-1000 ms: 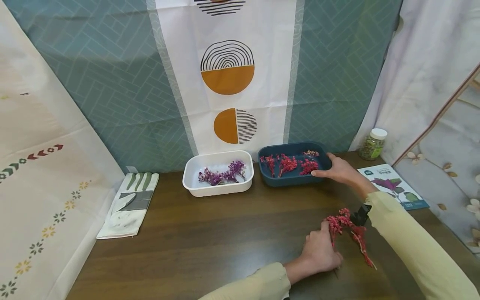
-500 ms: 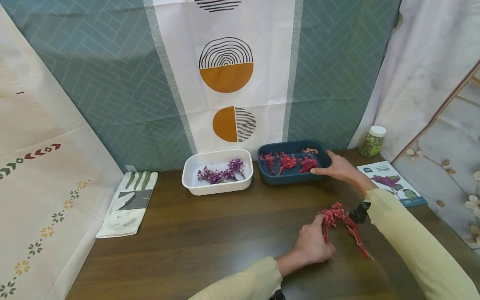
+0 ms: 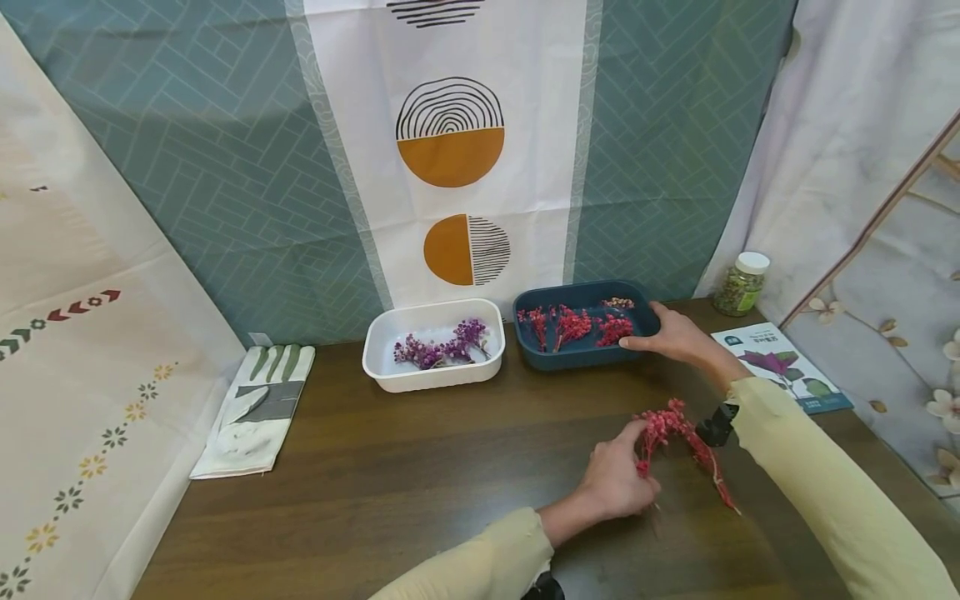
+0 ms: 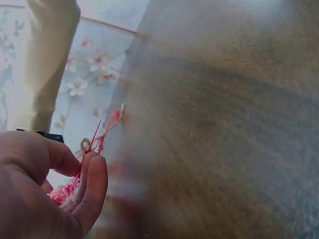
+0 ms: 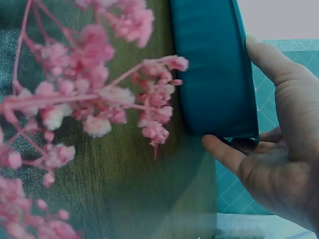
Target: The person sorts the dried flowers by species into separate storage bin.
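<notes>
My left hand (image 3: 617, 479) pinches a thin red stem of dried flowers between thumb and fingertips above the table's front right. The red dried flowers (image 3: 662, 425) spread beside it, and a bunch with a long stem end (image 3: 722, 487) trails to the right. Close up in the left wrist view, the fingers (image 4: 94, 181) hold the stem. My right hand (image 3: 678, 337) grips the right end of the dark blue tray (image 3: 573, 360), thumb at the near side. Several red sprigs (image 3: 573, 327) lie in that tray. Pink blossoms (image 5: 94, 94) hang before the right wrist camera.
Left of the blue tray stands a white tray (image 3: 435, 383) with purple dried flowers (image 3: 442, 350). A jar (image 3: 741, 283) and a flower-printed booklet (image 3: 783, 371) are at the right. A folded cloth (image 3: 258, 412) lies at the left. Curtains border the back and sides.
My left hand has moved a little left, drawing the red flowers along with it. The right hand stays at the blue tray's end.
</notes>
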{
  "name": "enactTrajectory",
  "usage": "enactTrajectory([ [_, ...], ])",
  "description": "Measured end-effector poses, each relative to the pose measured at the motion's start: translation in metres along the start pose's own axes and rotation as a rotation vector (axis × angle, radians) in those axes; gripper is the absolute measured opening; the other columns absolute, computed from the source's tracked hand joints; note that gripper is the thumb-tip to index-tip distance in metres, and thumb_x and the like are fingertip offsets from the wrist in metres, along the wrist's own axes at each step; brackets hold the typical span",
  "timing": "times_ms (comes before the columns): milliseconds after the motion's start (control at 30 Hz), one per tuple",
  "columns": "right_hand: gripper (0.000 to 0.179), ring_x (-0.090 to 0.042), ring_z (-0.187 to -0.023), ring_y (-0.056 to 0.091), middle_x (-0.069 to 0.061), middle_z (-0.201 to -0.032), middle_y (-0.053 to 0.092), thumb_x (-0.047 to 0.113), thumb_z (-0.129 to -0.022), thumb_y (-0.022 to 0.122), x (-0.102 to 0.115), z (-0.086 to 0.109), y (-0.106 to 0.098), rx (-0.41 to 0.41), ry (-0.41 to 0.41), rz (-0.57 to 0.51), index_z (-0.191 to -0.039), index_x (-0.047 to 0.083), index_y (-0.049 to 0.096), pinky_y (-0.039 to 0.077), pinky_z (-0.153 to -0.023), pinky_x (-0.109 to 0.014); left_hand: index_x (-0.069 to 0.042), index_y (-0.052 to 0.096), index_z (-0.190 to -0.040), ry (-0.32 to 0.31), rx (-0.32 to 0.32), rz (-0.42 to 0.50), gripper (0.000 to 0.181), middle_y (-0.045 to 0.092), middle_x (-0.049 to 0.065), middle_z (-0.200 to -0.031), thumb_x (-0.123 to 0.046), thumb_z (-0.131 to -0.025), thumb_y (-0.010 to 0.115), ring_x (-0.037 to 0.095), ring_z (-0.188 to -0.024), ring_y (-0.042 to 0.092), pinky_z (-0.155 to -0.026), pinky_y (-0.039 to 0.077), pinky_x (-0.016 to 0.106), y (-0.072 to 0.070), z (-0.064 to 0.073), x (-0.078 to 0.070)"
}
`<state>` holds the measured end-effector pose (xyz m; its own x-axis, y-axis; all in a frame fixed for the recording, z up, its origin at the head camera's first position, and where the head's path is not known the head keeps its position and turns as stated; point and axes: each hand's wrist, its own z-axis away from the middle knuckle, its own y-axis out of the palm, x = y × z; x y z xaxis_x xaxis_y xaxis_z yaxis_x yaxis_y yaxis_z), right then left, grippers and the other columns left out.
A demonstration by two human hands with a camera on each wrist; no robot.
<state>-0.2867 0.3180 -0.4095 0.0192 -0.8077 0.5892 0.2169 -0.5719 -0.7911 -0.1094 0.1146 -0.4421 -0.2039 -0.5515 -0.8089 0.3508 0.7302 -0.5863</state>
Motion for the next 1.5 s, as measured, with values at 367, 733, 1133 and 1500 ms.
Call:
enactTrajectory([
  [367,0.123,-0.059,-0.138,0.022,-0.042,-0.153,0.018,0.064,-0.082,0.07,0.001,0.0,-0.004,-0.002,0.003,0.002,-0.154,-0.012,0.005,0.026,-0.105,-0.07,-0.023,0.05,-0.143,0.086,0.037,0.051,0.073,0.057,-0.012,-0.067,0.0,-0.078,0.073,-0.003,-0.043,0.052,-0.05,0.044,0.016,-0.015,-0.002,0.001],
  [733,0.126,-0.06,-0.137,0.021,-0.042,-0.152,0.016,0.067,-0.081,0.07,-0.002,0.003,-0.001,-0.001,0.026,0.01,-0.153,-0.013,0.004,0.025,-0.104,-0.07,-0.019,0.047,-0.146,0.081,0.01,0.132,0.072,0.058,-0.009,-0.068,0.002,-0.082,0.071,0.002,-0.044,0.056,-0.048,0.047,0.02,-0.042,-0.002,0.013],
  [1133,0.119,-0.058,-0.136,0.027,-0.043,-0.151,0.02,0.061,-0.085,0.069,-0.003,0.002,0.001,-0.024,-0.018,0.036,-0.152,-0.016,0.007,0.029,-0.105,-0.067,-0.015,0.041,-0.151,0.128,-0.039,0.13,0.073,0.061,-0.001,-0.075,0.004,-0.085,0.067,0.008,-0.045,0.061,-0.047,0.052,0.025,-0.094,-0.034,0.014],
  [1500,0.114,-0.056,-0.135,0.031,-0.042,-0.149,0.026,0.056,-0.086,0.071,-0.001,-0.002,0.003,-0.035,-0.03,0.009,-0.153,-0.014,0.01,0.029,-0.105,-0.066,-0.014,0.036,-0.154,0.173,-0.059,-0.001,0.074,0.059,0.0,-0.075,0.0,-0.089,0.066,0.009,-0.048,0.062,-0.053,0.051,0.024,-0.122,-0.072,0.003],
])
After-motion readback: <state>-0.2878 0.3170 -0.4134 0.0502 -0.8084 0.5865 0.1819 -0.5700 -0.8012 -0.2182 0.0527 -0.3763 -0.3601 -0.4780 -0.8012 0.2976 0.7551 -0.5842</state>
